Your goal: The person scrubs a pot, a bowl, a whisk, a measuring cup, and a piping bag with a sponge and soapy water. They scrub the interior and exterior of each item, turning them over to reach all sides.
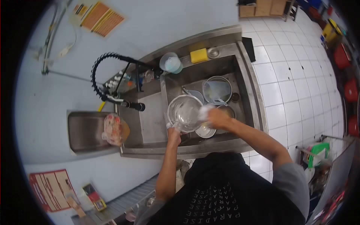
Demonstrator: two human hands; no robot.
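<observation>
A round metal bowl (184, 109) with white suds smeared inside is held tilted over the sink divider. My left hand (173, 133) is closed on its lower rim. At the bowl's right edge is my right hand (218, 117), its fingers curled and blurred around something white and foamy whose kind I cannot make out. Below the bowl sits a smaller metal bowl (206, 131), partly covered by it. Behind my right hand, a clear plastic jug (218, 92) rests in a round metal pot (227, 81) in the right basin.
Along the back ledge are a yellow sponge (198, 56) and a plastic tub (171, 63). A black spring-hose faucet (135, 106) reaches over the left basin (153, 118). A plastic bag of food (113, 129) lies at the small side basin (86, 131).
</observation>
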